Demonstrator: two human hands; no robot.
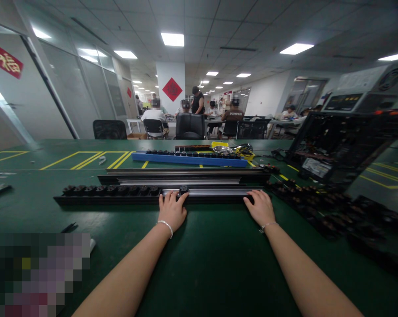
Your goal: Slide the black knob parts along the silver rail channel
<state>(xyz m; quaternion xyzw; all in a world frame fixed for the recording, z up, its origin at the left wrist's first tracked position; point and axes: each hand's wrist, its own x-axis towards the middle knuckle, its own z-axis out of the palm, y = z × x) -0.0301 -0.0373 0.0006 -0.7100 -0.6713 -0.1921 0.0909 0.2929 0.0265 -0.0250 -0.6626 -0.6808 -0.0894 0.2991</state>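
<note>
A long black rail (215, 199) with a silvery inner strip lies crosswise in front of me. Several small black blocks (111, 190) sit in a row along its left half. One more black block (184, 189) stands apart from that row, between the thumb and index finger of my left hand (172, 209). The other fingers of that hand rest on the rail. My right hand (261, 207) grips the rail's right end, thumb at the front side and fingers over the top. Its fingertips partly hide that end.
Behind lie another dark rail (186, 177) and a blue rail (189, 160) filled with black parts. Many dark parts (318, 202) are heaped at right, near an open black computer case (337, 145). A yellow item with cables (245, 149) lies beyond. People sit at far tables.
</note>
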